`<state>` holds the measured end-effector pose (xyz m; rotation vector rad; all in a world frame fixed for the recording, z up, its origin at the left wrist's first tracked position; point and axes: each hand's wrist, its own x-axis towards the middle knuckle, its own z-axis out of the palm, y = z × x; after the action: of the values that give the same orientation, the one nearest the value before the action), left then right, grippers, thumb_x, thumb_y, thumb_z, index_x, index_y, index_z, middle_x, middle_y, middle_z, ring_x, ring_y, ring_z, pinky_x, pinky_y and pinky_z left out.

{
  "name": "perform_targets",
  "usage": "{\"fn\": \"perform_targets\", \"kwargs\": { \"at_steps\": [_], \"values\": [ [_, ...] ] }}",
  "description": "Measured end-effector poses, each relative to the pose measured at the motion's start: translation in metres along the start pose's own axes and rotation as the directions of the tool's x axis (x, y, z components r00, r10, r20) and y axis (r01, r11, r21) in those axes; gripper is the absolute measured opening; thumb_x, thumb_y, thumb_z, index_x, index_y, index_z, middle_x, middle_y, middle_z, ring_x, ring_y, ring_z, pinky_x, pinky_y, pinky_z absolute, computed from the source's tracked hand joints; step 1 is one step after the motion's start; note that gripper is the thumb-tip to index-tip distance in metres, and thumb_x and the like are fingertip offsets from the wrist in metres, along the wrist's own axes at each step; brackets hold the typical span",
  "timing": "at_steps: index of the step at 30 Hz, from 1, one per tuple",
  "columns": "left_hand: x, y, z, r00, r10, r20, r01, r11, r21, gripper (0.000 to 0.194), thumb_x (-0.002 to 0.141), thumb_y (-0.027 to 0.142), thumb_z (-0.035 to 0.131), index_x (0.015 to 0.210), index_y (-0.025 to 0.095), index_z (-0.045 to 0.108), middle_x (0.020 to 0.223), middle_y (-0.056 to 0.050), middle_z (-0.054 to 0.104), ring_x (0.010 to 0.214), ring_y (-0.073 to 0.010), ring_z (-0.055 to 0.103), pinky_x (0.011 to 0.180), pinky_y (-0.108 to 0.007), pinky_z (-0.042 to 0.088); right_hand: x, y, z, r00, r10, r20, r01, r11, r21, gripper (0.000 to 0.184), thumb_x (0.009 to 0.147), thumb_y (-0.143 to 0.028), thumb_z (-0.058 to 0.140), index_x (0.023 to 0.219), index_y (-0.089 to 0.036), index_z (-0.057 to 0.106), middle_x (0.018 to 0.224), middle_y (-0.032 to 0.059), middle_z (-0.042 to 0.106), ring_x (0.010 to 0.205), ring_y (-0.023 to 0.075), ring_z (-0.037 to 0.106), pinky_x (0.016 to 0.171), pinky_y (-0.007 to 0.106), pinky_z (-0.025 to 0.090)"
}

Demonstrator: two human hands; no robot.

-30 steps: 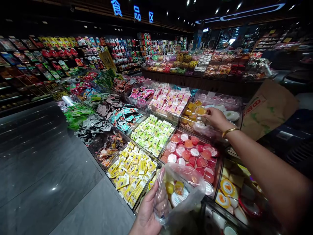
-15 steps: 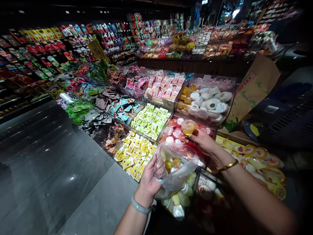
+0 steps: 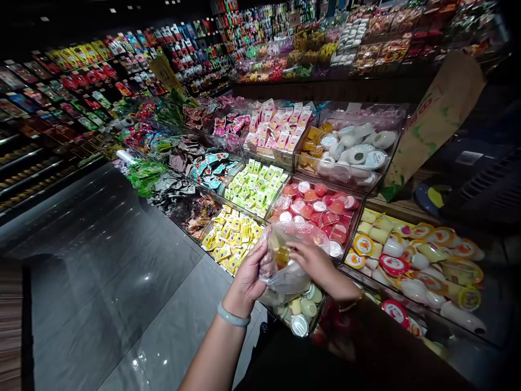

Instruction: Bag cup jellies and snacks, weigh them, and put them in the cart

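Observation:
My left hand (image 3: 251, 271) is closed on the rim of a clear plastic bag (image 3: 285, 282), which hangs with its mouth upward over the bins. At the mouth, my right hand (image 3: 315, 266) reaches in from the right, its fingertips bent at an amber jelly cup (image 3: 281, 256). The bag's film partly covers that cup and the fingertips. Pale green jelly cups (image 3: 308, 307) lie in the bin below the bag. Just beyond my right hand, a bin holds red jelly cups (image 3: 321, 206).
Yellow packets (image 3: 232, 239) and green packets (image 3: 256, 187) fill bins ahead. White and amber cups (image 3: 358, 155) sit in a raised bin behind the red ones. Mixed cups (image 3: 411, 260) lie to the right. A brown paper bag (image 3: 437, 122) stands at the back right. Grey floor (image 3: 122, 282) runs on the left.
My right hand has moved from above the red jelly cups down and left into the bag's mouth, bringing the amber jelly cup along. The left hand keeps hold of the bag.

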<state>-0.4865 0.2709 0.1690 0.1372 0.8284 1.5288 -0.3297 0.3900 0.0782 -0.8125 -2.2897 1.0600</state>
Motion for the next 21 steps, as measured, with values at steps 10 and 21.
{"fn": "perform_targets", "kwargs": {
  "at_steps": [10,21],
  "values": [
    [-0.027,-0.011,0.002,0.995,0.047,-0.088,-0.026,0.974,0.227,0.059,0.078,0.025,0.082,0.133,0.018,0.059,0.062,0.010,0.035,0.045,-0.0029,0.024,0.042,-0.015,0.021,0.042,0.010,-0.031,0.993,-0.082,0.091,0.117,0.841,-0.528,0.035,0.093,-0.028,0.063,0.127,-0.020,0.065,0.115,0.0112,0.073,0.112,0.0303,0.063,0.099,0.041,0.046],
    [-0.120,0.014,0.011,0.937,0.294,-0.190,-0.264,0.950,0.167,0.042,0.086,0.025,0.074,0.125,0.012,0.066,0.062,0.012,0.013,0.047,-0.0036,0.008,0.040,-0.013,0.018,0.028,-0.062,-0.048,0.976,-0.051,-0.210,0.122,0.932,0.342,0.025,0.095,-0.046,0.055,0.087,-0.023,0.060,0.084,0.0026,0.064,0.078,0.0188,0.059,0.070,0.028,0.045]
  ]
}}
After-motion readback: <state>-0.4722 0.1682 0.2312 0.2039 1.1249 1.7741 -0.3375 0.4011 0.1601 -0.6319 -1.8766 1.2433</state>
